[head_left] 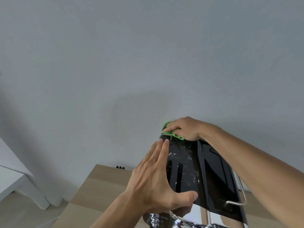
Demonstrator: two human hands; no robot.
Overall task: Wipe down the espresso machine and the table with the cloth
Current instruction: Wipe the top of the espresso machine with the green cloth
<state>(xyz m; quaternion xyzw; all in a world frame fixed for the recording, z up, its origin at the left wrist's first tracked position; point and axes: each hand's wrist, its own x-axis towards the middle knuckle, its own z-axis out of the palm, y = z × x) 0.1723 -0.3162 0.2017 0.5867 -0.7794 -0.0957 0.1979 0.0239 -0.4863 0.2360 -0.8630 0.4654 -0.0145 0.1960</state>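
Pale grey matte wall (115, 55) fills most of the view, and a light wood-grain desk (98, 186) lies below it. The right hand (185, 128) curls its fingers over a crumpled green cloth (167, 130), gripping it and pressing it down on the far corner of the espresso machine (213, 170), at 11 o'clock on its top. The left hand (153, 183) lies flat and unclenched, with straight fingers along the machine's left edge at 9 o'clock and the thumb spread across the near edge at 6 o'clock.

The machine's top is a glossy black, rectangular panel, flecked with white specks and smears between the two hands. A thin, bent steel rail (241, 195) runs along its 3 o'clock side. Below the near edge the front is mirror-bright chrome (181, 218). At 9 o'clock from the desk stands a white, flat-topped piece of furniture (13, 181) on the floor.
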